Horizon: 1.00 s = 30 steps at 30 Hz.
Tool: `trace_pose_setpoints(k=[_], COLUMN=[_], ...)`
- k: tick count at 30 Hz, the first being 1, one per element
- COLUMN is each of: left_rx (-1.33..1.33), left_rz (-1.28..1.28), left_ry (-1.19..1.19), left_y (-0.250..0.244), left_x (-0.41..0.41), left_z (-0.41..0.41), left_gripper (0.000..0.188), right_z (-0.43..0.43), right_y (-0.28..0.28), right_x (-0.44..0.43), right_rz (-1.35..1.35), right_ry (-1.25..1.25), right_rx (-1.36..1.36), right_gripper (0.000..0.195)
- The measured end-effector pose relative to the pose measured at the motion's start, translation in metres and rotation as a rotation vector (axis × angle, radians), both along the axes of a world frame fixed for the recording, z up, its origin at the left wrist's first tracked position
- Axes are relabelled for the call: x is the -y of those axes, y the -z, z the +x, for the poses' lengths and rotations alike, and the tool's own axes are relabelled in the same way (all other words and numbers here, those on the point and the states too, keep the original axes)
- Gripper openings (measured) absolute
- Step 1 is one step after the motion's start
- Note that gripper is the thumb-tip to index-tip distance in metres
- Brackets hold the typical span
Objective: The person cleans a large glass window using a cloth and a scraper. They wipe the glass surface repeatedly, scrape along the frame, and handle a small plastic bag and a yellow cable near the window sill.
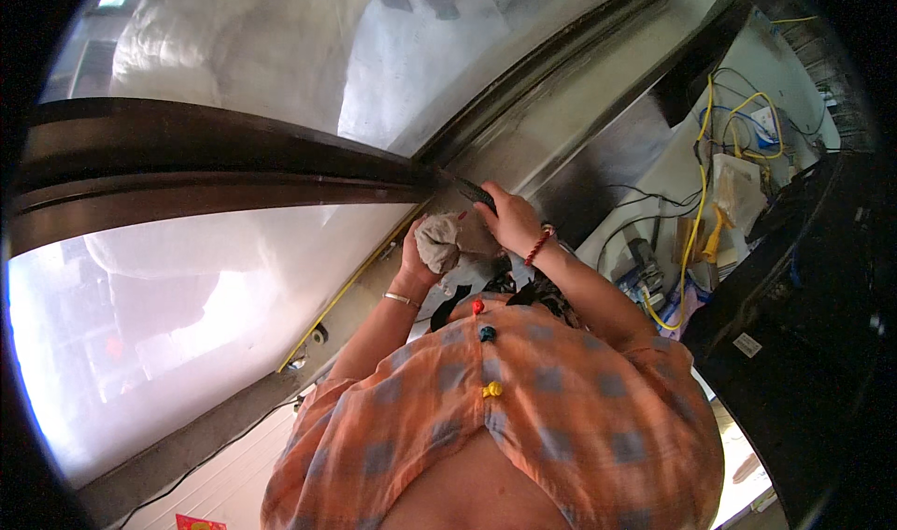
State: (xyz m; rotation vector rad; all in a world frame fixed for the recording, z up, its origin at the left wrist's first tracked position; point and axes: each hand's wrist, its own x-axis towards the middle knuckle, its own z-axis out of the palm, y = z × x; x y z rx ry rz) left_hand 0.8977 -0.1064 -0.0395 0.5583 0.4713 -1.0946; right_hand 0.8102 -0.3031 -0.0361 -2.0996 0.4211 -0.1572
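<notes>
My left hand (418, 260) holds a bunched grey-beige cloth (438, 242) close to the window sill. My right hand (513, 223), just to the right of it, grips a slim dark tool (474, 192) with a textured surface. The tool's far end points at the corner where the dark brown window mullion (231, 174) meets the bottom frame (553, 52). What kind of tool it is, and whether its tip touches the frame, I cannot tell. Window panes (280, 46) lie beyond the mullion and on its left side.
At the right, a pale desk (634, 197) carries a yellow cable (701, 200), dark cords, a plastic-wrapped item (739, 190) and other clutter. A black panel (792, 320) stands beside me. A dark cord (210, 453) runs along the lower left wall.
</notes>
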Motion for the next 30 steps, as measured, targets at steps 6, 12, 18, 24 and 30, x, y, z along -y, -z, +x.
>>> trace_pose_setpoints(k=[6,12,18,24,30], left_rx=[0.019,0.051,0.46,0.909,1.057], left_rz=[-0.08,-0.301,-0.232,-0.088,-0.144], left_ry=[0.007,0.119,0.364,0.522,0.49], left_y=[-0.008,-0.031,-0.128,-0.204,-0.21], left_x=[0.013,0.041,0.077,0.125,0.138], left_z=[-0.001,0.009,0.017,-0.01,-0.014], left_gripper=[0.043,0.045,0.046,0.044,0.036], right_z=[-0.01,-0.008,-0.012,-0.025,-0.036], right_y=[-0.016,-0.084,-0.125,-0.156,-0.169], right_x=[0.034,0.061,0.047,0.027,0.03], right_rz=[0.138,0.713,0.268,0.331,0.052], right_ry=[0.19,0.243,0.187,0.285,0.291], right_rx=[0.017,0.138,0.425,0.718,0.762], right_gripper=[0.03,0.033,0.038,0.028,0.034])
